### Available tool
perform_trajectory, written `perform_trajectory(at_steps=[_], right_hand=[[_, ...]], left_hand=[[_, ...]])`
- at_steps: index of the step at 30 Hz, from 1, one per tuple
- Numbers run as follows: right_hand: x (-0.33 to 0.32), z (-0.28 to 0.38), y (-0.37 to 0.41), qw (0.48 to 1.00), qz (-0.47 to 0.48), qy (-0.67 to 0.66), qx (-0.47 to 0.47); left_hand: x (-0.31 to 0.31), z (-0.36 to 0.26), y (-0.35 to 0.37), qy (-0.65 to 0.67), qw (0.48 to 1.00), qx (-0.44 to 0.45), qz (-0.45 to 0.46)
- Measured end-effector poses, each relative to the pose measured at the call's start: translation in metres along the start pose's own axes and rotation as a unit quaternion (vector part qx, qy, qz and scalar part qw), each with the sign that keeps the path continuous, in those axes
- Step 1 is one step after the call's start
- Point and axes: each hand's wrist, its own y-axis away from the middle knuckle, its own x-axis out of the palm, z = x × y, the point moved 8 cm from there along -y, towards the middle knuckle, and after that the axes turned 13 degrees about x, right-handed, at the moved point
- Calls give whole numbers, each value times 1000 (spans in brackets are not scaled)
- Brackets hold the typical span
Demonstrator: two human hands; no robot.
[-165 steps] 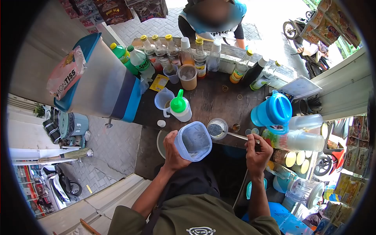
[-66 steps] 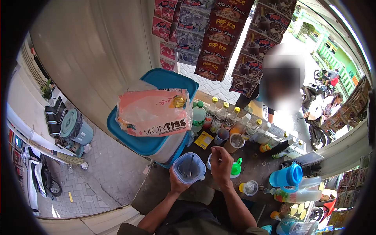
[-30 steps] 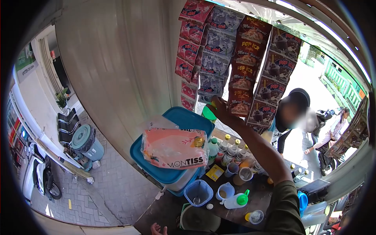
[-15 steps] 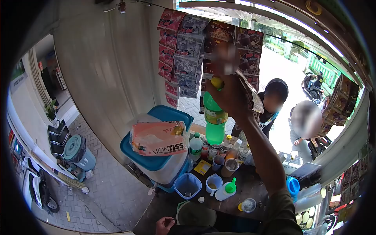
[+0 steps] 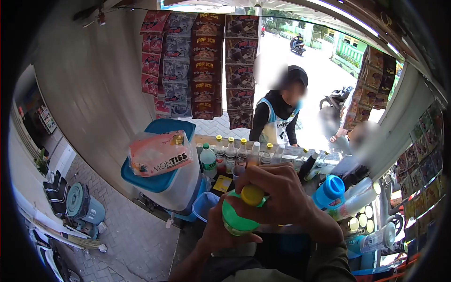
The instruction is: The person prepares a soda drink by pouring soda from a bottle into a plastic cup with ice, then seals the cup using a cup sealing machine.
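Observation:
A green plastic soda bottle (image 5: 238, 220) is close in front of me, seen from above with its top toward me. My left hand (image 5: 217, 231) is wrapped round the bottle's side, the thumb across the front. The fingers of my right hand (image 5: 287, 193) are closed about the yellow cap (image 5: 252, 195) on its neck. Part of the bottle is hidden by my hands. Just left of them stands a blue plastic jug (image 5: 205, 206), and behind it lies a yellow packet (image 5: 222, 184).
Several glass bottles (image 5: 230, 155) line the counter's back edge, beside a green-capped bottle (image 5: 208, 160). A tissue pack (image 5: 160, 154) lies on a blue-lidded container (image 5: 159, 126). Drink sachets (image 5: 206, 66) hang above. A person (image 5: 277, 117) stands outside. A blue pitcher (image 5: 329, 191) is at right.
My right hand has brought the soda bottle down and toward me from its raised position. The left hand has come up from the counter's near edge and now grips it. My view has turned right.

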Motion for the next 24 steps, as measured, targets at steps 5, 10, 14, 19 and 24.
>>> perform_trajectory(at_steps=[5, 10, 14, 19, 24], right_hand=[[5, -2, 87, 989, -22, 141, 35], [-13, -31, 159, 857, 5, 433, 279], [-17, -39, 196, 895, 26, 377, 237], [-24, -33, 209, 929, 15, 324, 177], [-9, -21, 201, 958, 107, 225, -140]], left_hand=[[57, 55, 80, 36, 995, -94, 20], [102, 52, 103, -62, 997, -9, 35], [133, 60, 105, 31, 992, -1, 125], [159, 64, 106, 137, 963, -7, 233], [171, 64, 111, 244, 907, -47, 339]])
